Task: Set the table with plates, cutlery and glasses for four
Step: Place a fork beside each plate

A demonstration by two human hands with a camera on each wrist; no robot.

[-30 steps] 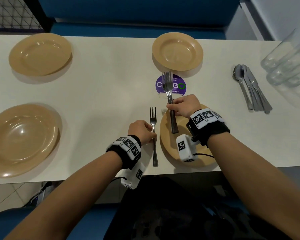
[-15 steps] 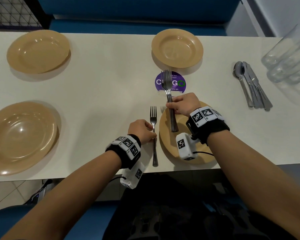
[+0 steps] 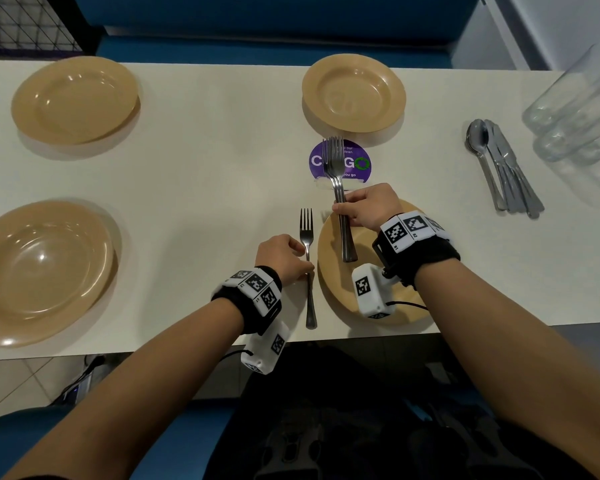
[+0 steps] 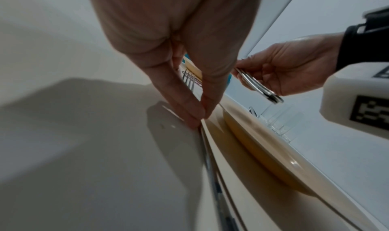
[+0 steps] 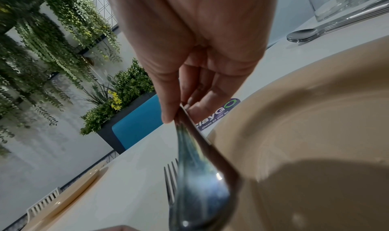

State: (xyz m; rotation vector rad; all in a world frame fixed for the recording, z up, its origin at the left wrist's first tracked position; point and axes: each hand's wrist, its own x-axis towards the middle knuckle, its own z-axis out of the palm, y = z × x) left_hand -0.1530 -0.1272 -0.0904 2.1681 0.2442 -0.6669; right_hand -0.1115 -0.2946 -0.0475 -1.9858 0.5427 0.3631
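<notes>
My left hand [image 3: 284,256] pinched a fork [image 3: 308,268] lying on the white table [image 3: 205,174] just left of the near plate [image 3: 336,285], while my right hand [image 3: 368,207] gripped a bundle of forks [image 3: 336,174] above that plate.

Three more tan plates sat on the pale, matte tabletop: one far ahead [image 3: 354,93], two to my left [image 3: 75,98] [image 3: 42,271]. A round purple sticker [image 3: 357,164] lay under the bundle's prongs. Spoons and knives [image 3: 503,168] were heaped at the right, beside clear glasses [image 3: 575,109] near the table's end. A blue bench [image 3: 257,15] ran behind the table; the right wrist view showed hanging green plants [image 5: 58,35] and a dark planter [image 5: 109,134] against a pale wall.
</notes>
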